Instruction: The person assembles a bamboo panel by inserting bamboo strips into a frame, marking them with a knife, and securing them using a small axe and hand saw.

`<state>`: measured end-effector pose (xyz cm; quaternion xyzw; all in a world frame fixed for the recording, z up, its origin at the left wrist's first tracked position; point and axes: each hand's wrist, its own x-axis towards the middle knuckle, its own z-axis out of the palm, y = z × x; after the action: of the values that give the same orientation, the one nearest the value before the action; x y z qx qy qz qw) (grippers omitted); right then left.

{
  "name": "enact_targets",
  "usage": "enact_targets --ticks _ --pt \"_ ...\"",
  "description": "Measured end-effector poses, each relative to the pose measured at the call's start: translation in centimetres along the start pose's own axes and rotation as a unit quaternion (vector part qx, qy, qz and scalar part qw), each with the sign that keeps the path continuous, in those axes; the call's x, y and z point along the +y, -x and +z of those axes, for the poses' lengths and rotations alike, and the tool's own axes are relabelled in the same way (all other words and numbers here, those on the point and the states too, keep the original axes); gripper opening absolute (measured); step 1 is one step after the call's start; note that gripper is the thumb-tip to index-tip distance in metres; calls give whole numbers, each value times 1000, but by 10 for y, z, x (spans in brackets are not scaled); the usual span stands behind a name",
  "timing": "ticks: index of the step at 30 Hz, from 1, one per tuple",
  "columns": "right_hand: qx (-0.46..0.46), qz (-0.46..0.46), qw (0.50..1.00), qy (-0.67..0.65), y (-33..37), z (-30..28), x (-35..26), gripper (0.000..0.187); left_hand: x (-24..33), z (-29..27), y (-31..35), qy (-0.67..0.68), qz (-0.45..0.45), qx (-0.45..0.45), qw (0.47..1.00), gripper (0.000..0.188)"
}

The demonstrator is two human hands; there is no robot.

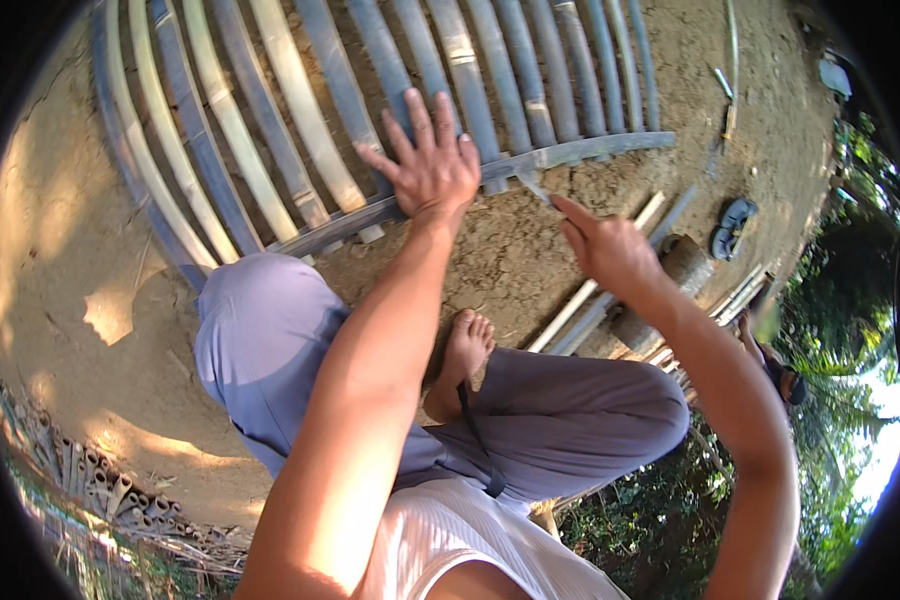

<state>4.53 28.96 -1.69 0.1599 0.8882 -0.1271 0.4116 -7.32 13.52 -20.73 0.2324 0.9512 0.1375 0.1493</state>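
Note:
A panel of bamboo slats (282,95), laid side by side with gaps between them, rests on the dirt in front of me. A split bamboo crosspiece (610,147) runs along its near ends. My left hand (432,168) presses down with fingers spread, over the slat ends and the crosspiece. My right hand (608,248) is closed around the handle of a knife, its fingers wrapped on the grip. The knife blade (536,187) points up and left, its tip at the crosspiece's near edge, right of my left hand. Whether it cuts into the bamboo I cannot tell.
Bamboo strips (580,312) and a short log (686,268) lie to the right, near a pair of dark sandals (734,228). A long-handled tool (729,120) lies farther off. Hollow bamboo pieces (120,497) are piled at lower left. Another person (785,378) is at far right.

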Motion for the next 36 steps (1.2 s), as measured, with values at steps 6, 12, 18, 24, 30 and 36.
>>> enact_targets --ticks 6,12,18,24,30,36 --pt "72 -155 977 131 -6 -9 44 49 2 -6 -2 19 3 -32 999 67" --pt "-110 286 792 -529 -16 -28 19 40 -6 -19 0 82 7 -41 996 73" --pt "-31 269 840 -471 -6 -13 -9 37 -51 -40 14 223 43 113 967 66" --pt "-3 239 892 -383 -3 -14 -31 37 -177 -55 33 15 -75 132 988 60" --pt "153 3 985 -82 0 8 2 36 -177 -54 35 -3 -65 132 989 61" --pt "53 22 990 -128 21 -1 -156 41 -186 -59 35 -26 -100 88 991 61"
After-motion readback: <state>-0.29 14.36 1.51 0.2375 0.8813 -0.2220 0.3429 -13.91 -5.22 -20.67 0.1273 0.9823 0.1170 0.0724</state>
